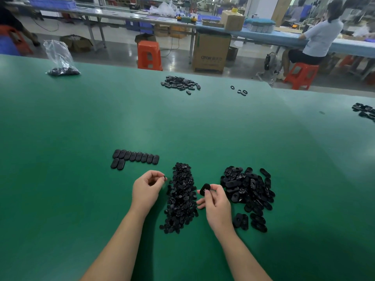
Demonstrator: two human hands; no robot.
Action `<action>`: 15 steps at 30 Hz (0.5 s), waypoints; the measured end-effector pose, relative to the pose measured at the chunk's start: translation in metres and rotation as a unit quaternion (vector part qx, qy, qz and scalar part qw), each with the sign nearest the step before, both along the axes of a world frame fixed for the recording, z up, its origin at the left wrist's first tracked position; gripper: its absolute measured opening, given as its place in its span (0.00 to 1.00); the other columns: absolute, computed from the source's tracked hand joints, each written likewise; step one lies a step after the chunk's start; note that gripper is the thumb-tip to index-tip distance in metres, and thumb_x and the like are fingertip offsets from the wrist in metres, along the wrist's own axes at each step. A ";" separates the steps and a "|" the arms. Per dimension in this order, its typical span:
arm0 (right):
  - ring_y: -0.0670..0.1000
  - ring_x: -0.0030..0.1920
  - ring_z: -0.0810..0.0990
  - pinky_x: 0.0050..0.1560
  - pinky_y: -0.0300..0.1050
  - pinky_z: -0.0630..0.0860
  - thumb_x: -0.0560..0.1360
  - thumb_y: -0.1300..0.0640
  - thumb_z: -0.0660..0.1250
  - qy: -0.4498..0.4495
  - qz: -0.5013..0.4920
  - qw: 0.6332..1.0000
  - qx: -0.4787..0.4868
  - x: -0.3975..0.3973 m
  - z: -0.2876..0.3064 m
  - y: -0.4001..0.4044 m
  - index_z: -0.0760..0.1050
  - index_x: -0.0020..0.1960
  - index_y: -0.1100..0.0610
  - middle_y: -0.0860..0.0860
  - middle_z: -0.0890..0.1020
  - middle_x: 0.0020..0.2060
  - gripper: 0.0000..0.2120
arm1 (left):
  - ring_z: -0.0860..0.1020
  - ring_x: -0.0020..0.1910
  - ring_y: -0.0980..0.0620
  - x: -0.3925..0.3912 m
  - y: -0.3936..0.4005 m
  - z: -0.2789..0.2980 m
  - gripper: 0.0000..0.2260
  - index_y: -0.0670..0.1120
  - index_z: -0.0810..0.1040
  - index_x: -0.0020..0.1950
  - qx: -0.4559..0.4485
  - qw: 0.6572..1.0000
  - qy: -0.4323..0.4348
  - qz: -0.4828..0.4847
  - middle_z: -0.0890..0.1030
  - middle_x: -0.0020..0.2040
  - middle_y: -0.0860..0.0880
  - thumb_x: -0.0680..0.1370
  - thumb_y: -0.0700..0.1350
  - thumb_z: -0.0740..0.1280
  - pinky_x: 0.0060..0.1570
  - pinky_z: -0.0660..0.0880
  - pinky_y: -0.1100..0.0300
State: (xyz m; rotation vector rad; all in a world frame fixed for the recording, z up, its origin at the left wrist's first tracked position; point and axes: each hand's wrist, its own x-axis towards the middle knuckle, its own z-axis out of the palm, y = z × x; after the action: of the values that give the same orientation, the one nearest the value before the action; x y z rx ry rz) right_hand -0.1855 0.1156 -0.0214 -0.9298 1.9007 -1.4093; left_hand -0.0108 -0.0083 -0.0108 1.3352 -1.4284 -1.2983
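Right hand [215,201] pinches oval black cap [205,189], long axis leaning up-right; left hand [147,187] pinches small part [164,177].

Green table [60,179] bears two heaps — small parts [181,197], oval covers [249,189] — a row [135,159], a bag [60,59].

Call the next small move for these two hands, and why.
Probably bring the left hand across and seat its small black part into the oval shell pinched by the right hand: both pieces are held but apart, with a neat row of ovals laid out beyond.
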 end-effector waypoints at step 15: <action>0.43 0.30 0.78 0.32 0.37 0.77 0.82 0.56 0.67 0.008 -0.001 1.000 -0.010 -0.003 0.000 0.001 0.78 0.50 0.50 0.47 0.82 0.34 0.04 | 0.82 0.45 0.60 -0.007 0.006 0.018 0.09 0.56 0.87 0.47 0.037 0.998 0.050 -0.015 0.86 0.45 0.53 0.78 0.41 0.72 0.47 0.74 0.66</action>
State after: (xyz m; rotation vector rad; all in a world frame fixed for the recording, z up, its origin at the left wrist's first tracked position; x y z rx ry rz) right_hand -0.1880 0.1164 -0.0216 -0.9504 1.9034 -1.4282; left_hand -0.0178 -0.0027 0.0069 1.2831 -1.3486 -1.4283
